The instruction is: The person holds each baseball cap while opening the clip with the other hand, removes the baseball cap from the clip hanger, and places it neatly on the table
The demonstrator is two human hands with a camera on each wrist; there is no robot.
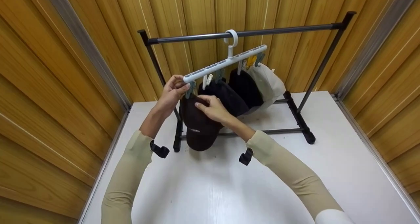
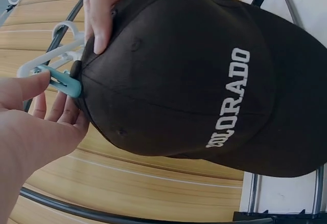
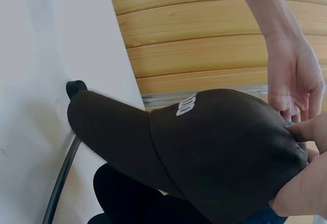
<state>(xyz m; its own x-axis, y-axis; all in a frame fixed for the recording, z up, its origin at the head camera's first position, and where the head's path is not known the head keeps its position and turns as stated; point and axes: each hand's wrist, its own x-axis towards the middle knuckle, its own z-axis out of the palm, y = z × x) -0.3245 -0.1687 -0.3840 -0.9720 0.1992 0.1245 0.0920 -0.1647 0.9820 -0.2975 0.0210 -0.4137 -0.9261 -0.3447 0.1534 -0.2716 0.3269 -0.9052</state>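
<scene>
A dark brown baseball cap hangs brim down at the left end of a white clip hanger. White letters reading COLORADO mark its front in the left wrist view. My left hand pinches a teal clothespin at the cap's upper edge, thumb on its handle and the other fingers behind. With thumb and fingers, my right hand holds the crown of the cap near that edge. How far the clothespin's jaws part is hard to tell.
Dark hats and a pale hat hang farther along from white, teal and yellow clothespins. The hanger hooks over the bar of a black garment rack standing on a white surface. Wood-panelled walls enclose it.
</scene>
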